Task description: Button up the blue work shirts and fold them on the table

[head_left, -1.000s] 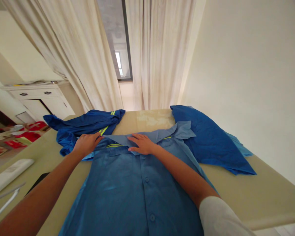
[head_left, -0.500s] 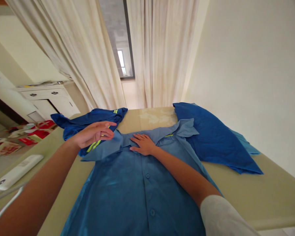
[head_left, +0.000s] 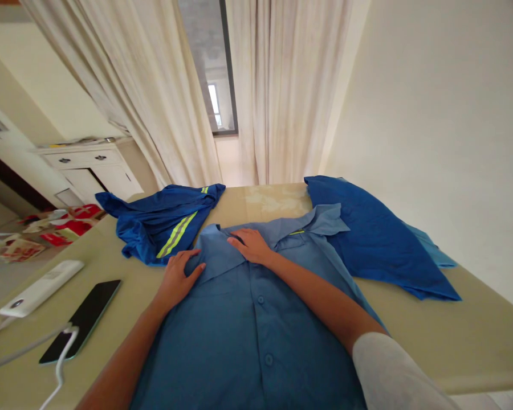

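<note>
A blue button-up work shirt [head_left: 222,330] lies front side up before me, its collar end away from me and its lower part running out of view. My left hand [head_left: 180,277] rests on the shirt's left edge near the shoulder, thumb apart from the fingers. Near the collar, my right hand [head_left: 253,246] lies flat on the cloth with its fingers stretched out. Beyond my left hand is a darker blue garment [head_left: 143,219] with yellow and silver reflective stripes. Another dark blue garment [head_left: 367,239] lies to the right, touching the shirt's side.
A black phone [head_left: 83,319] with a white cable [head_left: 64,356] lies on the table [head_left: 410,330] at left, beside a white power strip or similar device [head_left: 43,289]. Behind stand curtains [head_left: 154,102] and a white cabinet [head_left: 85,171]. Red packages [head_left: 74,225] sit beyond the left edge.
My left hand has come down from above the striped garment onto the shirt's left edge. The left shoulder part now lies folded inward. My right hand stays near the collar. The phone has come into view.
</note>
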Available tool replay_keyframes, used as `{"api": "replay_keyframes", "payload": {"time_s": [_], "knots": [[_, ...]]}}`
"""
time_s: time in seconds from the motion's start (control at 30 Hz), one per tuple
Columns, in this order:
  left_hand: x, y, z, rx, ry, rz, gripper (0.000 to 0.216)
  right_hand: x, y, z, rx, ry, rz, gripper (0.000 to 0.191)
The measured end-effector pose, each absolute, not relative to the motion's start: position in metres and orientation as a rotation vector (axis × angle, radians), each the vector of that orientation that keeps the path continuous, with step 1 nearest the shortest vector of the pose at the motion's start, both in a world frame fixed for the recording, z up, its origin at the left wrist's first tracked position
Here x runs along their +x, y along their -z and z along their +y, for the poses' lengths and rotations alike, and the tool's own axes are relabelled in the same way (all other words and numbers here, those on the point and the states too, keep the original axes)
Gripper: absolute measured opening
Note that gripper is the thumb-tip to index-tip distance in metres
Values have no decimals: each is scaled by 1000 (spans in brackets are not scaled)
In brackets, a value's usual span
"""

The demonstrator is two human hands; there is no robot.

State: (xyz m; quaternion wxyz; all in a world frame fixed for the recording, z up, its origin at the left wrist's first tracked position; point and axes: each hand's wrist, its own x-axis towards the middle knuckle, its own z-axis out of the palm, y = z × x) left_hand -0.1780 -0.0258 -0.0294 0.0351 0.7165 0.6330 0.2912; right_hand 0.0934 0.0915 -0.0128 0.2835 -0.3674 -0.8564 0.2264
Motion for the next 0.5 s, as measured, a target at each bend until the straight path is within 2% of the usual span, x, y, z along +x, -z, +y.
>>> {"api": "replay_keyframes", "payload": {"time_s": [0.13,0.27,0.33,0.43,0.5], "knots": [[-184,38,-20,2150,-997,1943,41,81,7,86,-962,-863,-2111,81],[-190,38,-21,2184,-1006,1898,48,52,-4,94,-1059,-800,-2093,95],[-192,35,-23,2206,-985,1901,53,35,-9,102,-1093,-752,-2094,78],[-194,31,-27,2195,-978,1976,53,18,-10,116,-1270,-755,-2056,26],[-195,29,-29,2162,-987,2022,51,19,-7,122,-1420,-766,-2036,24]]}}
